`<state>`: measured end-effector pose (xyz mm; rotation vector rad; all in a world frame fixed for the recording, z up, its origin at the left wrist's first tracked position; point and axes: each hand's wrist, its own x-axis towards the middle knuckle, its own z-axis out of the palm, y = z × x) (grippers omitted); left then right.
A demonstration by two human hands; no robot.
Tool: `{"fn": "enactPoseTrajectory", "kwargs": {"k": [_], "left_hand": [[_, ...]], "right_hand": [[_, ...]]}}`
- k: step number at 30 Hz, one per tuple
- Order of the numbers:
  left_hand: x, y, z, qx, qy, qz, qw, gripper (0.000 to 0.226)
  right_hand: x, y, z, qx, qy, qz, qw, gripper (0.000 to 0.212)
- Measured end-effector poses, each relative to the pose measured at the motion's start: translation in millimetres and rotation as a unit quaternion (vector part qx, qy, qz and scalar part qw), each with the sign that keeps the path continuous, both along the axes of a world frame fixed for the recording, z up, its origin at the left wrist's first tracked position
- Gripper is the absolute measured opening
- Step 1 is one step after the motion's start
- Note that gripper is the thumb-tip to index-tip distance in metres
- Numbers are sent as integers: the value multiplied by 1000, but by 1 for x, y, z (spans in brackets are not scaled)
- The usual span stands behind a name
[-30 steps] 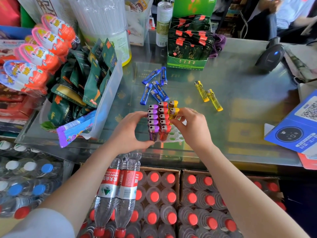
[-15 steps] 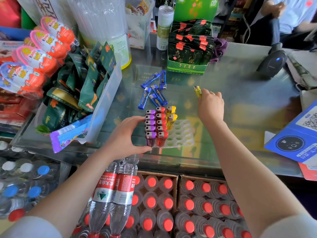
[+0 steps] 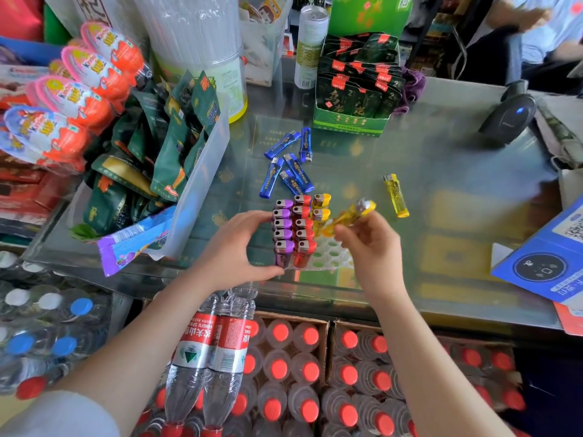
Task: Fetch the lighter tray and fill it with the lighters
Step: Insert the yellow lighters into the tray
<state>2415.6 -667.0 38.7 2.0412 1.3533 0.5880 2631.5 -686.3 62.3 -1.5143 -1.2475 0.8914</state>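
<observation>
Over the tray (image 3: 328,258), right fingers (image 3: 342,231) pinch a yellow lighter (image 3: 348,217); left fingers (image 3: 252,217) clasp its side.

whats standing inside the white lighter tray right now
The white plastic lighter tray holds a row of purple lighters, a row of red lighters and two yellow lighters; several slots are empty, others hidden behind the right hand.
</observation>
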Motion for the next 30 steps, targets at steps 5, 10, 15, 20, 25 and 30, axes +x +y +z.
{"fn": "enactPoseTrajectory", "kwargs": {"k": [5, 10, 15, 20, 25, 30], "left_hand": [[0, -1, 0, 2, -1, -1, 1000, 76], [1, -1, 0, 11, -10, -1, 1000, 72], [1, -2, 2, 6, -18, -2, 1000, 72], [2, -2, 3, 0, -13, 0, 1000, 74], [3, -3, 4, -2, -11, 4, 1000, 75], [2, -1, 2, 2, -22, 1, 1000, 73]], "right_hand": [[-6, -1, -14, -14, -66, 41, 997, 12], [-5, 3, -5, 50, -192, 82, 977, 21], [1, 8, -3, 72, -294, 119, 946, 18], [14, 7, -13, 53, -322, 158, 932, 6], [4, -1, -12, 52, -343, 121, 930, 10], [-8, -6, -7, 86, -260, 93, 957, 19]]}}
